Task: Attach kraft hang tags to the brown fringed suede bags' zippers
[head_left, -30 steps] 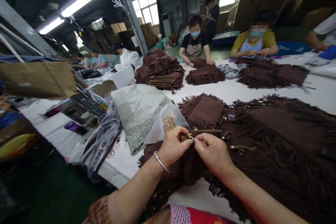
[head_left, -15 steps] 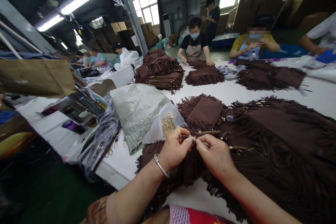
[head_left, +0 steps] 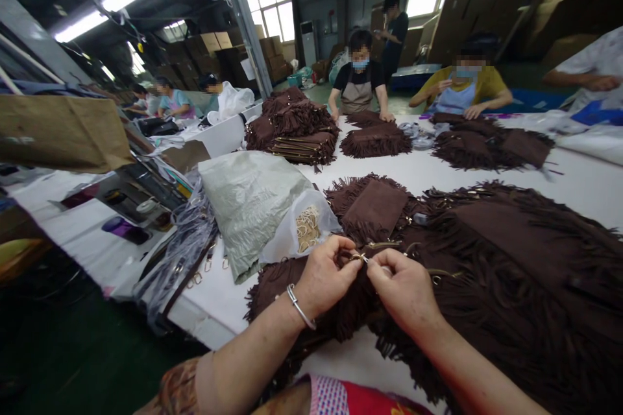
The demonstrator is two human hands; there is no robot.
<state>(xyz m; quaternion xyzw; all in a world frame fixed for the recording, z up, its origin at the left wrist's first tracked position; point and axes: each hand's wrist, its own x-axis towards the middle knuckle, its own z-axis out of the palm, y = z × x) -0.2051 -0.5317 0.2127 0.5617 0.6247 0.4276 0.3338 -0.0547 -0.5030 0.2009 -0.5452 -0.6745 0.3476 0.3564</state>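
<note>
My left hand (head_left: 325, 275), with a silver bangle on the wrist, and my right hand (head_left: 402, 288) meet over a brown fringed suede bag (head_left: 341, 311) lying at the near edge of the white table (head_left: 438, 172). Both hands pinch a small gold metal clasp (head_left: 361, 257) on the bag, fingers closed tight on it. A large heap of the same brown fringed bags (head_left: 525, 259) spreads to the right of my hands. Just beyond my left hand lies a clear plastic bag of small tan pieces (head_left: 307, 228).
A grey-green plastic sack (head_left: 250, 198) lies left of the plastic bag. Clear-wrapped straps with clips (head_left: 187, 256) hang off the table's left edge. Stacks of fringed bags (head_left: 296, 130) stand further back. Several other people work across the table and behind it.
My hands stay pinched together on the clasp with only slight finger movement. The view has shifted a little, so everything sits slightly higher and further left.
</note>
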